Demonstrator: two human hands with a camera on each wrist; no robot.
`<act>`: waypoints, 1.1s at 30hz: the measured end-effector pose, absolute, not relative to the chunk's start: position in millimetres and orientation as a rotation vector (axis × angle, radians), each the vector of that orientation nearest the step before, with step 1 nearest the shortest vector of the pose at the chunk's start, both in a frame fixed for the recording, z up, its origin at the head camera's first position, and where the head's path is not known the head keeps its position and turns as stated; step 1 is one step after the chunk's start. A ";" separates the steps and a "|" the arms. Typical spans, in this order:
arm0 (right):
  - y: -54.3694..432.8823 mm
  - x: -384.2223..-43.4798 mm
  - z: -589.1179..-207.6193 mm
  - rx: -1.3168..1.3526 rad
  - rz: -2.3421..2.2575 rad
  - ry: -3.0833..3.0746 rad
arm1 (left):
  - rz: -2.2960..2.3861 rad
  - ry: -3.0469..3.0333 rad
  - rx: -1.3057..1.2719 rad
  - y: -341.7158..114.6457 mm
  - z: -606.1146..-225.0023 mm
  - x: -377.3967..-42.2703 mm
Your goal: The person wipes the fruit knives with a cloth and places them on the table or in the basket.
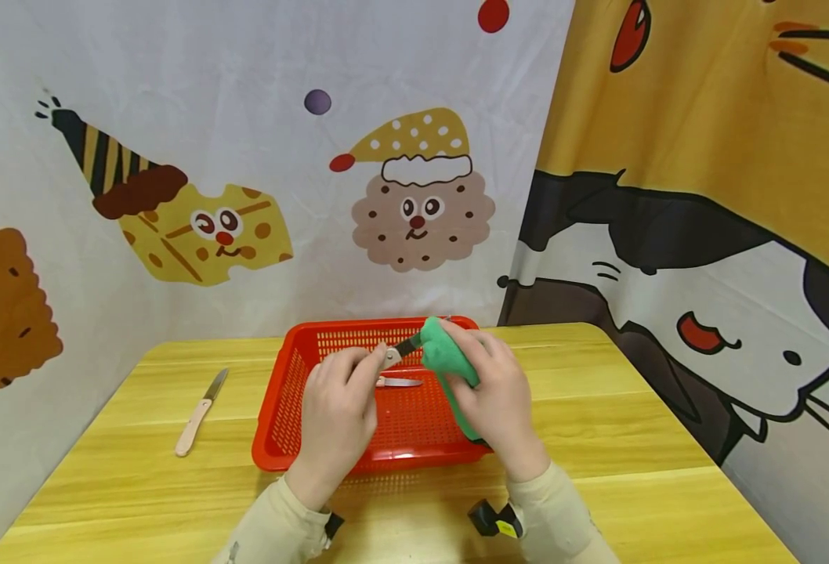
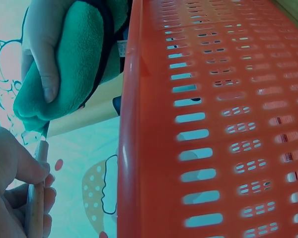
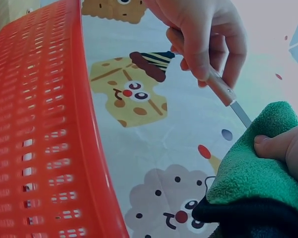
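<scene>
My left hand (image 1: 338,403) grips a knife by its pale handle (image 3: 221,88) above the red basket. Part of the knife's blade (image 3: 241,115) shows; the rest disappears into a green cloth (image 1: 450,356) with dark edging. With fingers and thumb on opposite sides, my right hand (image 1: 497,392) holds this cloth folded round the blade. The left wrist view shows the cloth (image 2: 84,54) bunched just above the left hand's thumb. Inside the basket lies another knife (image 1: 403,383), its handle mostly hidden behind the left hand.
The red perforated basket (image 1: 269,439) stands on a wood-grain table (image 1: 598,439). Left of it lies a knife (image 1: 199,419) with a pale handle, blade pointing away. A curtain (image 1: 245,70) with cartoon prints hangs behind the table.
</scene>
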State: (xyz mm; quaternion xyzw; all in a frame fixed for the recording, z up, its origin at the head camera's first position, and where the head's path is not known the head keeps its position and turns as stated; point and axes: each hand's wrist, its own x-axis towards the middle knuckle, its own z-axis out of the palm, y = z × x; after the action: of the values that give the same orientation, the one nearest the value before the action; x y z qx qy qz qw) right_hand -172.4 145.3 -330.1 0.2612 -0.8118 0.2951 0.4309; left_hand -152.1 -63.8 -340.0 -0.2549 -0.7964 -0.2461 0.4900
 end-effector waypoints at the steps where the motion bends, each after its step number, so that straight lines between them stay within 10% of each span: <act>1: 146.3 -172.5 -330.0 0.649 0.739 -2.024 | -0.597 -1.937 -0.621 -64.0 -340.0 -151.9; 33: 166.6 -174.2 -329.4 0.534 0.802 -2.045 | -0.657 -1.931 -0.651 -67.3 -343.0 -150.2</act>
State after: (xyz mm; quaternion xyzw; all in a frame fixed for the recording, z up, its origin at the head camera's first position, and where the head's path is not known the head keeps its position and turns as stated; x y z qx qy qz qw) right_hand -174.2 166.6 -329.4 0.2138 -0.8183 0.3208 0.4264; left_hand -150.2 -67.3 -343.0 -0.2667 -0.7914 -0.2693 0.4797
